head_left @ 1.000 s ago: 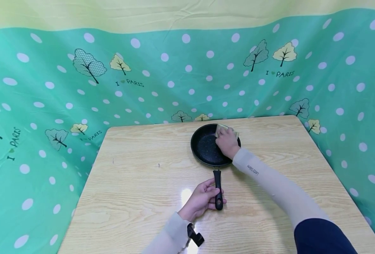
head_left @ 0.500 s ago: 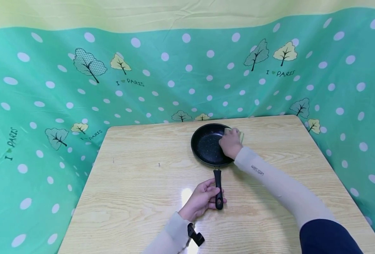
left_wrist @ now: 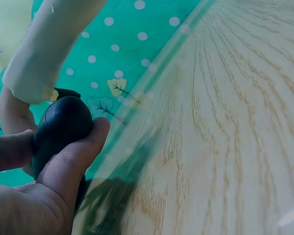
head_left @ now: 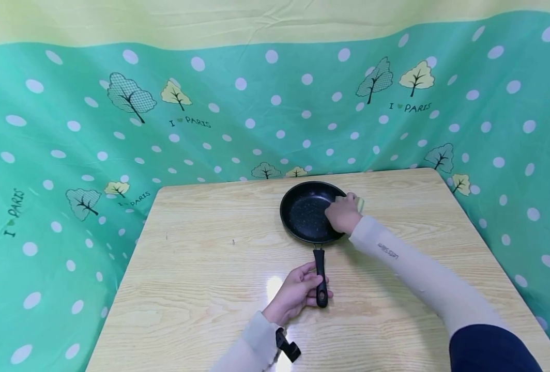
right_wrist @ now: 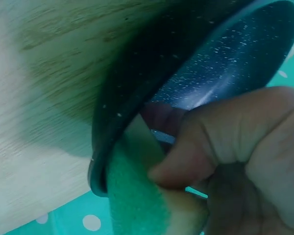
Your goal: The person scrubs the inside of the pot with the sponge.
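Note:
A black speckled frying pan [head_left: 305,214] is on the wooden table, its handle [head_left: 319,263] pointing toward me. My left hand [head_left: 295,289] grips that handle near its end, thumb on top; the left wrist view has the handle's rounded end [left_wrist: 68,117] between thumb and fingers. At the pan's right side, my right hand [head_left: 343,213] pinches a sponge [head_left: 360,204]. Seen from the right wrist, the sponge [right_wrist: 137,196] has a green face and a pale yellowish body, and it presses against the inside of the pan's rim [right_wrist: 100,171]. Fingers cover part of the sponge.
The light wooden table [head_left: 210,289] spreads around the pan. A green polka-dot cloth [head_left: 238,113] with printed trees hangs behind and at both sides. A black strap [head_left: 286,345] is on the left wrist.
My right hand and the sponge have slid right and slightly toward me along the pan's right rim. The left hand and the pan have stayed in place.

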`<state>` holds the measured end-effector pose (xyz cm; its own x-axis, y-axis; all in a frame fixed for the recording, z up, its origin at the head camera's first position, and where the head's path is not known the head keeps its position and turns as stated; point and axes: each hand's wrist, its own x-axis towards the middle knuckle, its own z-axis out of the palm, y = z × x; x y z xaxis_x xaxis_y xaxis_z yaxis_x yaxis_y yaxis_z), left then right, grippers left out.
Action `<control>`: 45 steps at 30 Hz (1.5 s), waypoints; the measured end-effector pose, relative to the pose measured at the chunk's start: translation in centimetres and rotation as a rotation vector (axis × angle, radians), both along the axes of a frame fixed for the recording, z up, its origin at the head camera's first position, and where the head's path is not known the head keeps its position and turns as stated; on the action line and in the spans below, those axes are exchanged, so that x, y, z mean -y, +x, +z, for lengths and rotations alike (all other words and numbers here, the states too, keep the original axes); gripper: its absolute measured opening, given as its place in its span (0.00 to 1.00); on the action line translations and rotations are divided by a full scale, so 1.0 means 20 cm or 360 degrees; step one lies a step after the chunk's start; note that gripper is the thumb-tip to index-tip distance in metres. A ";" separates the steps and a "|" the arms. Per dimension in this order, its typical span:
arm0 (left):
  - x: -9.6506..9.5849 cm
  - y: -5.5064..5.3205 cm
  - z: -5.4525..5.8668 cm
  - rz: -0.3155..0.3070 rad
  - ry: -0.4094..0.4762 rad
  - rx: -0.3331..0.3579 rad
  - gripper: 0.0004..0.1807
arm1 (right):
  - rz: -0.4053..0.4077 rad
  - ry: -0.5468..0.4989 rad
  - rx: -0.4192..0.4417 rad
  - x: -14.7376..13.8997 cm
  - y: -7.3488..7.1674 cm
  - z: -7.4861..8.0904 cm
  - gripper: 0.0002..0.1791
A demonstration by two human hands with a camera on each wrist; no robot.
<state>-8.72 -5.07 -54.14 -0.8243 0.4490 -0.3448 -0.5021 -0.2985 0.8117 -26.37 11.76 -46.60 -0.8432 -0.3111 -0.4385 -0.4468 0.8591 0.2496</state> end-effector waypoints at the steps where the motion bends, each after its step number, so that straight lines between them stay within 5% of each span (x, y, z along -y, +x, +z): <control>1: 0.00 0.00 0.00 0.0001 0.0002 0.0004 0.29 | -0.0014 -0.0010 0.0031 0.00 0.00 0.01 0.20; 12: 0.01 -0.01 0.01 0.0002 -0.0018 0.0002 0.30 | -0.0093 -0.0268 0.0382 -0.03 0.02 0.10 0.13; 19: 0.01 -0.01 0.00 -0.0022 -0.0009 -0.0003 0.30 | 0.0003 -0.0440 0.0632 -0.04 0.02 0.14 0.15; 32: 0.01 -0.01 0.00 -0.0004 0.0000 0.0016 0.31 | 0.0090 -0.0792 0.0855 -0.08 -0.01 0.14 0.14; 45: 0.01 -0.02 -0.01 0.0030 0.0007 0.0064 0.39 | -0.0047 -0.1230 0.1124 -0.10 -0.05 0.06 0.34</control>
